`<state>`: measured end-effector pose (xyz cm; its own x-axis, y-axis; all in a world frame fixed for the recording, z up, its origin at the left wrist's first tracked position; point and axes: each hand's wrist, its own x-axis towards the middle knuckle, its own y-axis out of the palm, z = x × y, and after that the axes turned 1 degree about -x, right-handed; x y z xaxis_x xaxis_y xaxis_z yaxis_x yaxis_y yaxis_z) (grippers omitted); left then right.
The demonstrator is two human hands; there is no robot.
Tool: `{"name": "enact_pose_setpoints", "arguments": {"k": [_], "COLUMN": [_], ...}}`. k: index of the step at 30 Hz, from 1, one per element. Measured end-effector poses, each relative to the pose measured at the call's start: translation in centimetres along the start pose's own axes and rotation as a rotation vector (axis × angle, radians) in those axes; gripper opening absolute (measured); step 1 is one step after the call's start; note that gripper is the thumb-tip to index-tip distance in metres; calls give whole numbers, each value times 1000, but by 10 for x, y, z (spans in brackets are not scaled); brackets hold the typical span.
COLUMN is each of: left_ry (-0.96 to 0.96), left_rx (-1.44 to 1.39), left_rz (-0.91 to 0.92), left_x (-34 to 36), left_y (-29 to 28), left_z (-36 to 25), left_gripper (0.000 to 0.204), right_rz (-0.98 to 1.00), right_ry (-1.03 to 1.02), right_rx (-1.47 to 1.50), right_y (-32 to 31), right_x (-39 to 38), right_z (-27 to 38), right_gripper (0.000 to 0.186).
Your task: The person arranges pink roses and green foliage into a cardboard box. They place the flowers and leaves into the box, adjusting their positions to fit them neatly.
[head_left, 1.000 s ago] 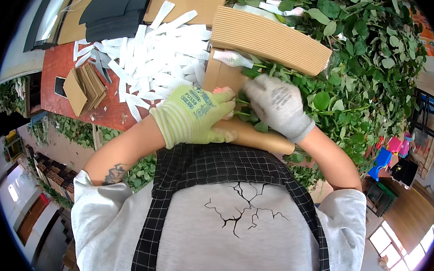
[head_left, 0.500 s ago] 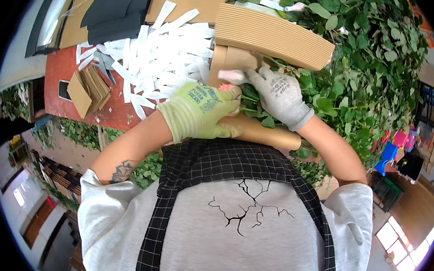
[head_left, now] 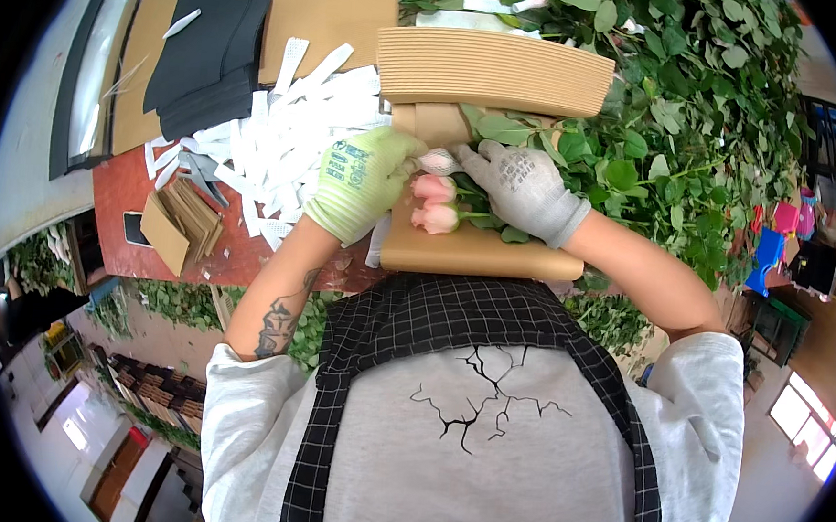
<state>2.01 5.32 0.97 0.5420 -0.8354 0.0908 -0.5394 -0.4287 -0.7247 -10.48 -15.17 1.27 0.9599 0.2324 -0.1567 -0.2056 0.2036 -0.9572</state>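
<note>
Grip: L hand [head_left: 366, 174] (green glove) is pinching the L tip of a netted rose bud [head_left: 438, 162], fingertips tog.; R hand [head_left: 523, 186] (grey glove) is pinching the same bud at its R (stem) end. Bud is lying btwn the two hands, w/ white net covering it.

Items, L to R, ref. grip:
- Far L, nearer the person: phone [head_left: 138, 228] is lying on the red table [head_left: 111, 194]; adj. R, a stack of cardboard pcs [head_left: 179, 222] is standing fanned.
- L, beyond grip: black sheets [head_left: 206, 47] are lying piled, w/ a white sleeve on top.
- Immed. L of L hand: white net sleeves [head_left: 296, 148] are lying in a loose heap.
- Directly below grip, on person's side: two pink roses [head_left: 435, 217] are resting side by side, heads pointing L, on a brown sheet [head_left: 481, 255]; its near edge is curving over.
- Directly beyond grip: a corrugated cardboard pc [head_left: 495, 70] is lying crosswise.
- R of grip, running to far R: leafy stems [head_left: 665, 133] are covering the work area.
</note>
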Motion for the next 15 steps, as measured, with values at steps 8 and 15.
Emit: {"name": "enact_pose_setpoints", "arguments": {"k": [8, 15], "left_ry": [2, -222], "left_rx": [39, -9], "left_rz": [-57, -18], "left_x": [-9, -19], "left_y": [-14, -21], "left_z": [-6, 0], "left_gripper": [14, 11], "right_rz": [-67, -29], "right_ry": [-19, 10], "right_rx": [56, 127], "right_y": [15, 13], "right_x": [0, 1], "right_z": [-4, -6], "right_gripper": [43, 46]}}
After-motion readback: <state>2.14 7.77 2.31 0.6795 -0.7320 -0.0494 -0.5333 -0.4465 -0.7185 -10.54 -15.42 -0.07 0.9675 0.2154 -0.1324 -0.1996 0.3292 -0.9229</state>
